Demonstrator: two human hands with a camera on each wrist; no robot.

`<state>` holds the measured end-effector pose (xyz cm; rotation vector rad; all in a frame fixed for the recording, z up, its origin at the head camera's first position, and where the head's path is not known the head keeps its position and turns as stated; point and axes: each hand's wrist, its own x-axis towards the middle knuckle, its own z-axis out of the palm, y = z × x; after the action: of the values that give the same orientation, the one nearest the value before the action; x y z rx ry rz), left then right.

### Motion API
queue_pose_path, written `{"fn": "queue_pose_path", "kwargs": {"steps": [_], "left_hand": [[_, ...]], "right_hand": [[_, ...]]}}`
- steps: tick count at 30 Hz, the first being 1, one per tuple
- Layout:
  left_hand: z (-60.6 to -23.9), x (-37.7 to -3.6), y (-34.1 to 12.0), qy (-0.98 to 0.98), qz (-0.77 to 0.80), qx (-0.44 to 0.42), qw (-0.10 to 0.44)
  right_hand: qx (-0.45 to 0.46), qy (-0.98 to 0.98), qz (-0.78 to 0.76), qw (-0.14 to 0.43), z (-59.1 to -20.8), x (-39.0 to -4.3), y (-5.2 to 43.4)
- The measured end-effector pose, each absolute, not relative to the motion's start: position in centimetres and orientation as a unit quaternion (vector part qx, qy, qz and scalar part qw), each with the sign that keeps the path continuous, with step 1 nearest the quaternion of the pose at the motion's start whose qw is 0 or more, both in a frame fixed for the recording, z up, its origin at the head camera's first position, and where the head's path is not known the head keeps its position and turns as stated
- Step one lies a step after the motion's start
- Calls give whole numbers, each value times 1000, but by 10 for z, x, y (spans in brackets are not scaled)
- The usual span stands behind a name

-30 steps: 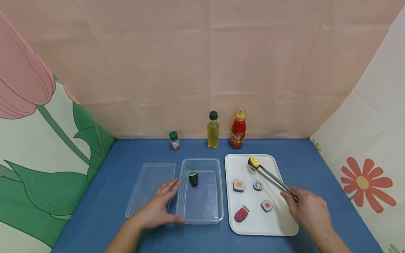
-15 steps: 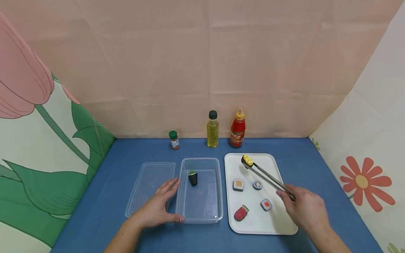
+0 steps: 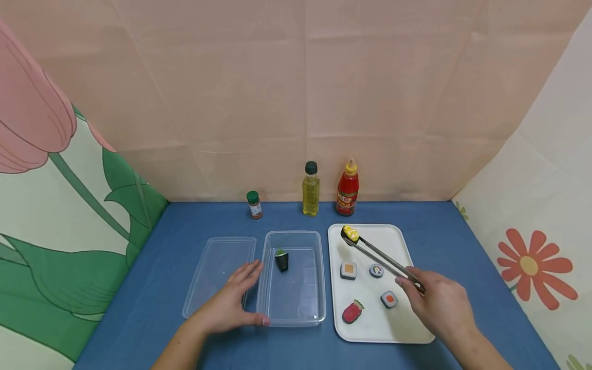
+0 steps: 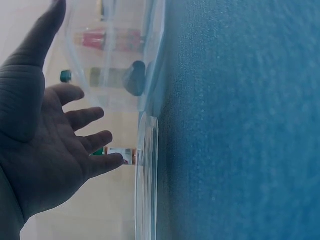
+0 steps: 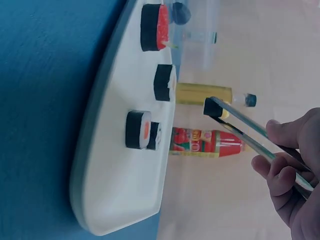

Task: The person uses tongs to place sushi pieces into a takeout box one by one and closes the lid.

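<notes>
My right hand (image 3: 439,300) grips metal tongs (image 3: 386,259), whose tips pinch a yellow-topped sushi piece (image 3: 351,234) above the white tray (image 3: 409,326). In the right wrist view this piece (image 5: 213,107) hangs clear of the tray. On the tray lie a square roll with an orange centre (image 3: 348,270), a round roll (image 3: 376,271), a roll with a red centre (image 3: 389,299) and a red-topped piece (image 3: 353,311). My left hand (image 3: 233,303) has its fingers spread at the left side of a clear plastic container (image 3: 296,303). A black cone-shaped hand roll (image 3: 282,261) lies inside.
A clear lid (image 3: 217,262) lies left of the container, partly behind the left hand. At the back stand a green-capped spice jar (image 3: 255,205), an oil bottle (image 3: 311,190) and a red sauce bottle (image 3: 347,190). Blue cloth (image 3: 152,288) covers the table.
My right hand has moved left with the tongs, carrying the yellow-topped sushi piece toward the tray's left edge. The left hand stays beside the container.
</notes>
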<state>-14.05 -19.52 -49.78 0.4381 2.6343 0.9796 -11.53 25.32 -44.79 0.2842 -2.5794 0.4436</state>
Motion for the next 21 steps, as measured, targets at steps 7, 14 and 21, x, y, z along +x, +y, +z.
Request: {"fn": "queue_pose_path", "kwargs": {"steps": [7,14,21], "left_hand": [[-498,-140,-195,914,345,153,150],[-499,-140,-196,913,347,154,150],[-498,-140,-195,914,345,148,155]], "right_hand": [[136,-936,171,275,-443,-114,246],[158,-928,182,283,-440,-114,238],[192,-918,186,292,-441,-114,229]]}}
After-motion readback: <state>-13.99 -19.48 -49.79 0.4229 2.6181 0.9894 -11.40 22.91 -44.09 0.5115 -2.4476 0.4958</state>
